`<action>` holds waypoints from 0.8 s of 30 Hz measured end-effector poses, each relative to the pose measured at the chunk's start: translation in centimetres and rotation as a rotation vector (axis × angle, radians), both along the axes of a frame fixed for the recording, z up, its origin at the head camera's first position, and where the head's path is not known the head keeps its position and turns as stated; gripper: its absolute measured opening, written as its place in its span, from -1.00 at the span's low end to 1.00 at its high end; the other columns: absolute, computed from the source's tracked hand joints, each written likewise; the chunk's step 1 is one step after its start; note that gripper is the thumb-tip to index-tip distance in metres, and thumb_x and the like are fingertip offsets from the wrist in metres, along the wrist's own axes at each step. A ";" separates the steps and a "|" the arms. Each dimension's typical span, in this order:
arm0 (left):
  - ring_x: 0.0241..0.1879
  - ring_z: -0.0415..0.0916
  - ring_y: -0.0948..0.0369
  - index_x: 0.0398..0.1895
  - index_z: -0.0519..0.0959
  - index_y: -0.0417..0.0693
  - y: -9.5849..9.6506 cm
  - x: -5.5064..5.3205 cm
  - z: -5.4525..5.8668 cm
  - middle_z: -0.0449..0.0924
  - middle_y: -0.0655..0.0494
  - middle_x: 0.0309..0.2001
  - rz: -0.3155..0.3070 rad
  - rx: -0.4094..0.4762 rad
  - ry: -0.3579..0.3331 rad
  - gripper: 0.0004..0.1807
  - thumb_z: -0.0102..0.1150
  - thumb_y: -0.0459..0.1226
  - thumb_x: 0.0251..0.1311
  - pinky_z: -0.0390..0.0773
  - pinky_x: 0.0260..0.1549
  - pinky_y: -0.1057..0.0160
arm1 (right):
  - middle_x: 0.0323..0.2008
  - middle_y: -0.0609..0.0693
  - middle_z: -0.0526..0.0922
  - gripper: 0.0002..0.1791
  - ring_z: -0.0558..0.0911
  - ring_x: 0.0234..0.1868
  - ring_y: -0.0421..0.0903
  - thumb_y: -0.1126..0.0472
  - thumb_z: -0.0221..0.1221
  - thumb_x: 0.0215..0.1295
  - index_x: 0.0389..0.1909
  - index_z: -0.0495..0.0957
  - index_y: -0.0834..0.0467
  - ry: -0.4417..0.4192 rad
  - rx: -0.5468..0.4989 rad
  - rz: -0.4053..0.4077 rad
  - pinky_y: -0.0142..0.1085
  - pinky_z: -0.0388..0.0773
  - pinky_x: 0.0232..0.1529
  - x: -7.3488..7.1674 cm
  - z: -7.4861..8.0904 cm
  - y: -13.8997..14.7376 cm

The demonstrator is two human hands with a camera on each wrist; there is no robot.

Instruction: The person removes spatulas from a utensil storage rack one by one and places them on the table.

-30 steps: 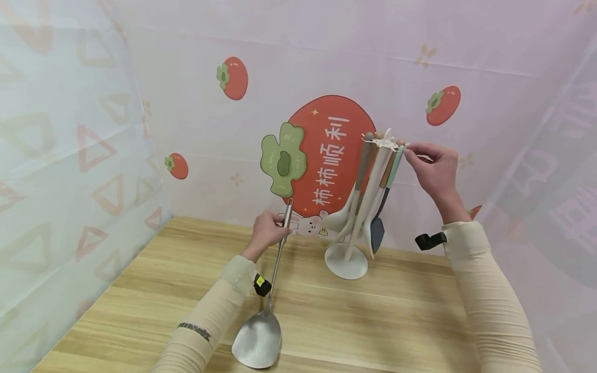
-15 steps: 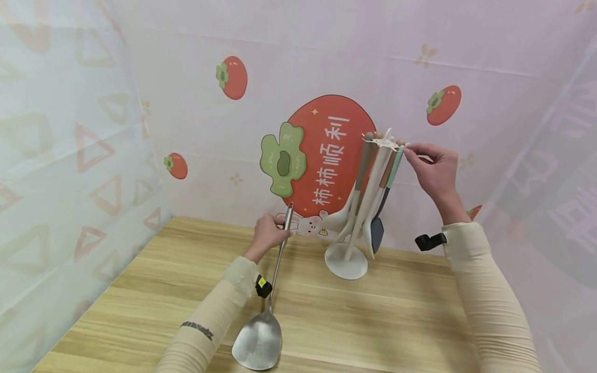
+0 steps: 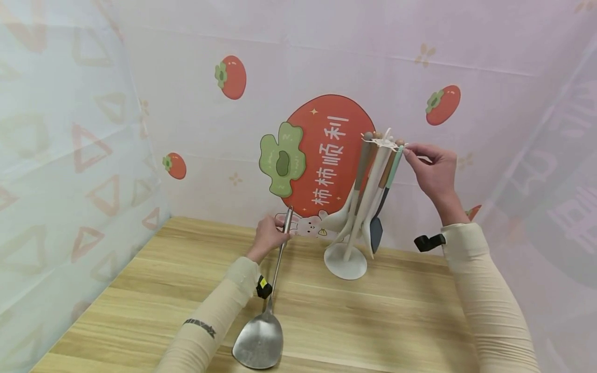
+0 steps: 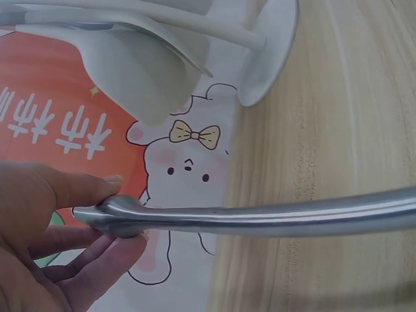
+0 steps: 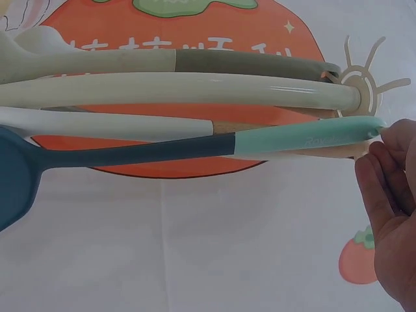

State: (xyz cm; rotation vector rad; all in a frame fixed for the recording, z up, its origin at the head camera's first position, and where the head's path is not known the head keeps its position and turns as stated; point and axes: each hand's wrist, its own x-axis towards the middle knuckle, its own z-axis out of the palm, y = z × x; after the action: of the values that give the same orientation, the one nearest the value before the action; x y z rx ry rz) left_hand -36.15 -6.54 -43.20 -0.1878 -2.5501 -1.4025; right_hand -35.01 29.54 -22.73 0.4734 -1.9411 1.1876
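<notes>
Left of the rack (image 3: 345, 263), the left hand (image 3: 269, 235) pinched the turner (image 3: 258, 342) near its handle's end, between thumb and fingers. The turner's blade was at the table (image 3: 373, 331), nearer the person than the rack. At the rack's top right, the right hand (image 3: 435, 168) pinched by the spatula's (image 3: 377, 235) teal tip; whether on tip or hook could not be told. Behind the rack hung the backdrop (image 3: 322, 57).
</notes>
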 end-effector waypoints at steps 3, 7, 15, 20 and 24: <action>-0.53 0.60 0.22 -0.34 0.75 -0.36 0.1 -0.2 -0.3 0.74 -0.14 -0.36 -0.014 -0.008 0.004 -0.79 0.50 -0.36 -0.02 0.54 -0.53 0.32 | -0.14 0.11 0.80 -0.82 0.69 -0.21 -0.33 0.28 0.33 0.33 -0.12 0.79 0.25 0.000 -0.002 0.007 -0.60 0.60 -0.15 -0.2 -0.2 0.2; -0.52 0.60 0.17 -0.36 0.73 -0.41 0.3 -0.6 -0.8 0.72 -0.13 -0.44 -0.023 -0.031 0.011 -0.84 0.45 -0.46 -0.03 0.61 -0.51 0.27 | -0.14 0.09 0.80 -0.81 0.69 -0.20 -0.32 0.26 0.33 0.33 -0.11 0.79 0.24 -0.002 -0.005 0.015 -0.60 0.60 -0.15 -0.3 -0.3 0.2; -0.21 0.64 -0.09 -0.38 0.72 -0.42 0.7 -1.3 -2.0 0.73 -0.20 -0.30 -0.017 -0.163 0.045 -0.77 0.54 -0.40 -0.06 0.63 -0.14 -0.04 | -0.17 0.02 0.80 -0.81 0.67 -0.21 -0.31 0.25 0.30 0.36 -0.12 0.79 0.24 -0.018 0.000 -0.005 -0.61 0.59 -0.15 -0.6 -0.5 0.5; -0.14 0.64 -0.16 -0.40 0.72 -0.42 0.7 -1.6 -2.5 0.75 -0.23 -0.27 -0.011 -0.183 0.054 -0.77 0.53 -0.39 -0.06 0.59 -0.09 -0.09 | -0.16 0.03 0.80 -0.81 0.67 -0.22 -0.34 0.28 0.28 0.37 -0.11 0.78 0.25 -0.034 -0.004 -0.005 -0.61 0.58 -0.14 0.0 -0.2 0.0; -0.23 0.63 -0.10 -0.44 0.71 -0.40 0.7 -1.8 -2.9 0.74 -0.20 -0.34 -0.004 -0.194 0.046 -0.79 0.53 -0.39 -0.07 0.59 -0.18 -0.01 | -0.16 0.05 0.80 -0.80 0.67 -0.22 -0.34 0.27 0.28 0.38 -0.11 0.78 0.27 -0.026 -0.002 -0.007 -0.61 0.59 -0.14 0.3 -0.2 -0.2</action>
State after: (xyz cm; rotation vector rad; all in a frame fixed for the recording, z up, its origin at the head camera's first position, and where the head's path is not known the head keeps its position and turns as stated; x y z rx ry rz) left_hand -37.95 -5.87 -46.08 -0.2545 -2.6468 -1.1370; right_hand -34.69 29.33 -22.95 0.4516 -1.9622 1.1967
